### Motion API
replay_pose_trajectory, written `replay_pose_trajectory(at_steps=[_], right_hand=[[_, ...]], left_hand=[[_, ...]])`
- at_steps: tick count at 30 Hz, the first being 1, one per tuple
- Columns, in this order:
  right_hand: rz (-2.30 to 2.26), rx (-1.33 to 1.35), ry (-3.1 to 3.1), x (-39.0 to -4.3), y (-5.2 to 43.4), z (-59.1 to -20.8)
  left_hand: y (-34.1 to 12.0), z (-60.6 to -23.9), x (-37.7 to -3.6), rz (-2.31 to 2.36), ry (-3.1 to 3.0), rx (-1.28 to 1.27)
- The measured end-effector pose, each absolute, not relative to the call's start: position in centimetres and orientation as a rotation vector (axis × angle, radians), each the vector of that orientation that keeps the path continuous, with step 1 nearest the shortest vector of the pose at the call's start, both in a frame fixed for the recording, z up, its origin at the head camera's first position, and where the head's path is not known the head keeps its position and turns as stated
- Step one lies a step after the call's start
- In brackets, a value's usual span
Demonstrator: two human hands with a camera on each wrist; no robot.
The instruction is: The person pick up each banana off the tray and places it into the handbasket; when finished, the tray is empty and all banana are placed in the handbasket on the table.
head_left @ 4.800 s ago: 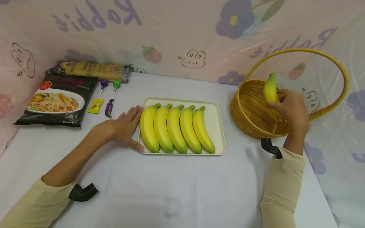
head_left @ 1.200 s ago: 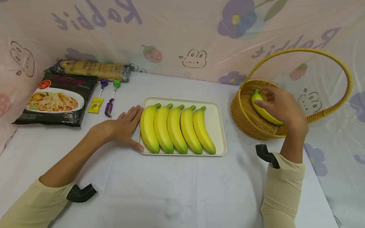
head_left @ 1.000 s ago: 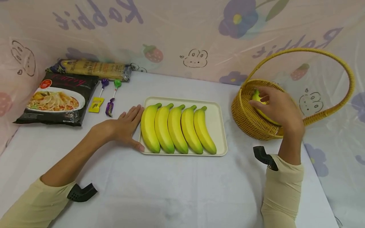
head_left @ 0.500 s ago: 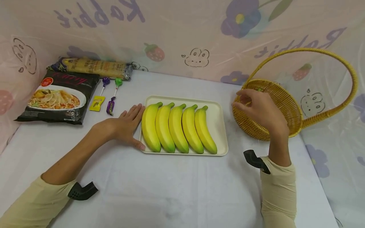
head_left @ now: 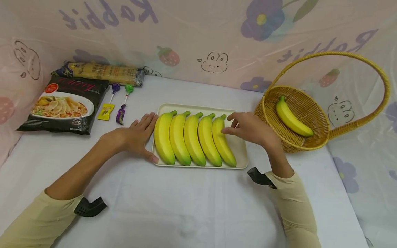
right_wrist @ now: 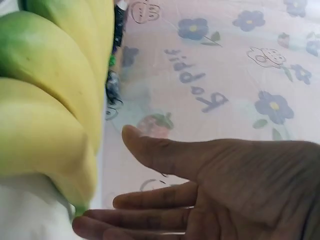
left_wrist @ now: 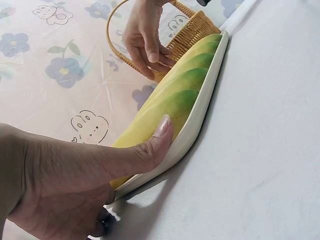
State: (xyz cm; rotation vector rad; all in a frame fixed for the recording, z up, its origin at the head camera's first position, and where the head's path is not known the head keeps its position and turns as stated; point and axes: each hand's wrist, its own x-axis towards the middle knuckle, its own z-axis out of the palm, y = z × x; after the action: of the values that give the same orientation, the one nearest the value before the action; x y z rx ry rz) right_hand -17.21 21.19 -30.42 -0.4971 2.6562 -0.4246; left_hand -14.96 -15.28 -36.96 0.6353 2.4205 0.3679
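A row of several yellow bananas with green tips lies side by side on a cream rectangular tray [head_left: 238, 155]. My left hand [head_left: 134, 139] rests against the tray's left edge, fingers straight and thumb at the near corner. In the left wrist view, that thumb lies over the rim beside the nearest banana [left_wrist: 175, 102]. My right hand [head_left: 249, 128] hovers over the tray's right side, at the rightmost banana [head_left: 225, 150]. Its thumb and fingers stand apart near the stem in the right wrist view, gripping nothing. One banana [head_left: 293, 119] lies in the wicker basket [head_left: 316, 115].
The basket's tall handle [head_left: 386, 82] arches over the right side. At the back left lie a black noodle packet [head_left: 83, 93], a spaghetti pack [head_left: 105, 73], two lollipops [head_left: 129, 89], a yellow sweet [head_left: 106, 112] and a purple-wrapped sweet [head_left: 121, 114]. A patterned curtain [head_left: 192, 34] stands behind.
My right hand has let go of a banana inside the basket, then moved left out of the basket to the rightmost banana on the tray. The left hand has stayed in place.
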Motion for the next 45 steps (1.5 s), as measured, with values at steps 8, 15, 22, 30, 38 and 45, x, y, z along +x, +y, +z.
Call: replay_pose_trajectory(at_steps=[8, 15, 22, 30, 38, 45], right_hand=[[-0.361, -0.379, 2.537, -17.2, 19.4, -32.3], [-0.352, -0.332, 2.464, -17.5, 19.2, -32.7], [-0.362, -0.332, 2.454, -17.5, 19.3, -32.7], [-0.327, -0.327, 2.468, -17.5, 19.5, -32.7], [-0.333, -0.35, 2.527, -17.4, 20.4, -31.6], [-0.381, -0.399, 2.657, -17.2, 21.8, -29.9]], left_hand=[[-15.2, -36.9, -15.1, 0.361, 2.422, 0.638], [-15.1, -37.0, -15.2, 0.356, 2.425, 0.642], [-15.2, -36.9, -15.2, 0.363, 2.42, 0.641], [-15.1, -36.9, -15.3, 0.371, 2.418, 0.638], [-15.1, -37.0, -15.2, 0.376, 2.418, 0.64], [-15.2, -37.1, -15.2, 0.376, 2.418, 0.638]])
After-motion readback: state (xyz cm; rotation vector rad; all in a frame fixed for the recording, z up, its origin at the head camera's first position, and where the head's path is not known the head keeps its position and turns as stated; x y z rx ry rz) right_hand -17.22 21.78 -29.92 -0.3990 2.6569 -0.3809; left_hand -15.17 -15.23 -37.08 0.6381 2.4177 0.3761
